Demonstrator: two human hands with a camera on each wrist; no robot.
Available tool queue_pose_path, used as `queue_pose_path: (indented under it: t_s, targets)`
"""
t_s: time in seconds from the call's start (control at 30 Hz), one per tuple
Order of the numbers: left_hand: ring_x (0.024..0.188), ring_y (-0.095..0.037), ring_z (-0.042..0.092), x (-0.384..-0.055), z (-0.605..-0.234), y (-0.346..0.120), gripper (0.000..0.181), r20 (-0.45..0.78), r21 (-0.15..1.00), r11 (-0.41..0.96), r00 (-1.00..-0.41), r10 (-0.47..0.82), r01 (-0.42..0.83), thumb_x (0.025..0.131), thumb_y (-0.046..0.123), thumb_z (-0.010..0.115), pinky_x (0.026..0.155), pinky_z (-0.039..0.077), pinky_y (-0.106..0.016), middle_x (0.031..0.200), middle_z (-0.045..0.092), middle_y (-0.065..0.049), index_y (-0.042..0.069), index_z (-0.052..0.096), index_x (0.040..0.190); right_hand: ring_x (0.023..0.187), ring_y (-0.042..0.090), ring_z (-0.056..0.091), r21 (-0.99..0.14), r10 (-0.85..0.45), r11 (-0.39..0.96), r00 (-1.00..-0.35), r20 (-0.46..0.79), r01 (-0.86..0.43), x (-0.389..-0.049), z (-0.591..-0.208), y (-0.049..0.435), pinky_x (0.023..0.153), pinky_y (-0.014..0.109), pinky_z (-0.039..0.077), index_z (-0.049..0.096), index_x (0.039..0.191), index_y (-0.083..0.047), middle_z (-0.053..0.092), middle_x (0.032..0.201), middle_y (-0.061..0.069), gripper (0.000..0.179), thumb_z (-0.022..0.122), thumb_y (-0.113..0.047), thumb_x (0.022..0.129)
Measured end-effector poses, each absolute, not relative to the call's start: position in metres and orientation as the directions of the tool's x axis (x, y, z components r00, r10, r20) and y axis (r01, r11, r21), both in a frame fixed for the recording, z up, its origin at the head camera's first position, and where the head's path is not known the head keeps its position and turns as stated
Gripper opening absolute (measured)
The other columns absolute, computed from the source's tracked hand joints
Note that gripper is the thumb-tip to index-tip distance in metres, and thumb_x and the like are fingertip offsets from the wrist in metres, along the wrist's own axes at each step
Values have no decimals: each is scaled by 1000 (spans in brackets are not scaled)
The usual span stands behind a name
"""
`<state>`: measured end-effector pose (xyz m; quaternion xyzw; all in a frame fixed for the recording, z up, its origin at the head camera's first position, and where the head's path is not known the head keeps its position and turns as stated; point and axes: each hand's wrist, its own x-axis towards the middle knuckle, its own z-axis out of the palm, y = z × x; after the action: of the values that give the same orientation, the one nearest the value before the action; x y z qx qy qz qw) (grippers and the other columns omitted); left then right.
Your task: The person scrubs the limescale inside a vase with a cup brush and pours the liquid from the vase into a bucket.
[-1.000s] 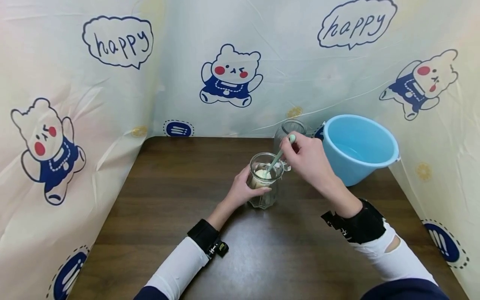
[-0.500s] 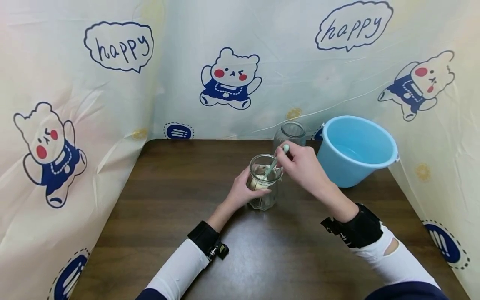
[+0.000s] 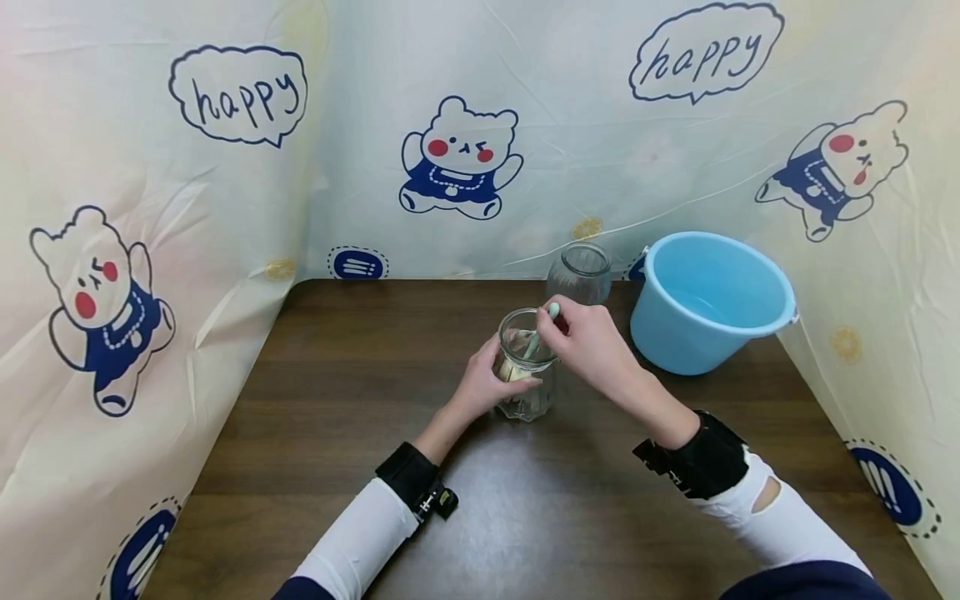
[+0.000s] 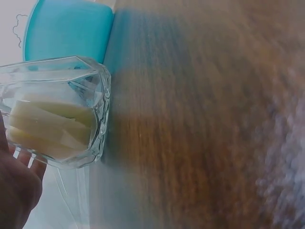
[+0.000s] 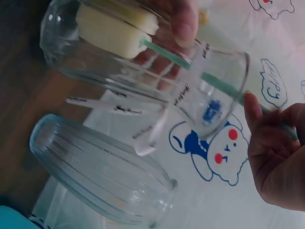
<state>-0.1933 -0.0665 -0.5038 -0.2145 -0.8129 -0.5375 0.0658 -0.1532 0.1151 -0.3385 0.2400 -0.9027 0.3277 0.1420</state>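
Observation:
My left hand (image 3: 483, 382) grips a clear glass vase (image 3: 531, 407) around its side, thumb across the front; the vase is upright on the wooden table. My right hand (image 3: 594, 346) pinches the pale green handle (image 3: 553, 311) of a sponge bottle brush, just above the vase's mouth. The handle slants down through the neck. Inside, the cream sponge head (image 5: 116, 36) lies low in the vase, and in the left wrist view the sponge (image 4: 50, 128) sits close to the thick base. A printed white ribbon (image 5: 145, 140) is tied around the vase's neck.
A second, ribbed glass vase (image 3: 579, 285) stands behind the right hand, against the patterned cloth backdrop (image 3: 352, 167). To its right is a light blue bucket (image 3: 675, 337) with its handle down. The brown table (image 3: 352, 375) extends to the front.
My right hand has moved left and down toward the vase's mouth, pushing the brush deeper, and the sponge sits lower inside. The left hand keeps its grip in place.

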Motion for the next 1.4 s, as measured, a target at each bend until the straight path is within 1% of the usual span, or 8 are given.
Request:
queue_pose_path:
  t_s: [0.17,0.4,0.7,0.8,0.93,1.1,1.23,1.4]
  targets:
    - [110,-12,55,-193,-506,-66,80,333,852,317,-898,288,417,69,47,82,93,50,-40,124,61,-2,24,48,138,45,9,46,-493,-334,663,-812,479,-564,-154,-325,119,42,26,40,65,83,-14,67,65,-2,23,51,-24,98]
    - [120,-11,50,-193,-504,-67,83,339,857,306,-900,273,415,68,45,84,101,45,-41,129,58,1,24,48,139,48,4,50,-467,-240,637,-732,637,-614,-155,-290,127,41,24,38,67,87,-8,68,64,0,25,52,-25,99]
    - [119,-10,51,-192,-505,-63,80,344,864,276,-894,286,421,69,44,83,102,44,-41,129,59,3,24,48,138,53,10,42,-400,-342,636,-706,620,-659,-154,-296,123,47,26,36,63,98,-5,48,62,1,21,53,-24,100]
    - [121,-9,50,-192,-505,-64,87,337,868,276,-897,286,414,69,45,83,103,43,-40,133,57,2,20,45,143,52,9,41,-383,-366,622,-685,630,-683,-154,-289,120,46,26,36,60,91,-6,47,61,1,20,55,-23,99]
    - [126,-9,46,-192,-503,-66,94,336,866,282,-898,284,413,69,45,83,107,40,-39,139,54,1,22,40,149,52,8,41,-359,-377,600,-648,661,-715,-153,-274,113,46,24,34,54,79,-7,46,60,1,25,56,-23,98]
    - [128,-13,45,-183,-490,-65,91,343,855,296,-892,294,427,71,38,83,107,39,-42,141,54,-4,21,39,149,52,11,36,-322,-407,575,-605,684,-752,-152,-268,99,46,24,31,47,75,-7,40,61,2,29,57,-22,98]
    - [127,-15,47,-173,-474,-64,84,350,871,247,-889,294,424,74,24,84,106,40,-46,137,55,-8,16,42,147,52,14,37,-310,-440,599,-626,644,-739,-156,-273,86,47,25,31,48,77,-8,39,61,2,29,55,-24,99]
    - [128,-13,46,-183,-489,-64,86,335,878,251,-897,288,408,73,30,84,107,40,-46,137,55,-3,22,41,147,48,16,36,-320,-442,659,-694,568,-681,-166,-271,79,46,25,28,49,77,-7,37,59,2,31,52,-27,101]
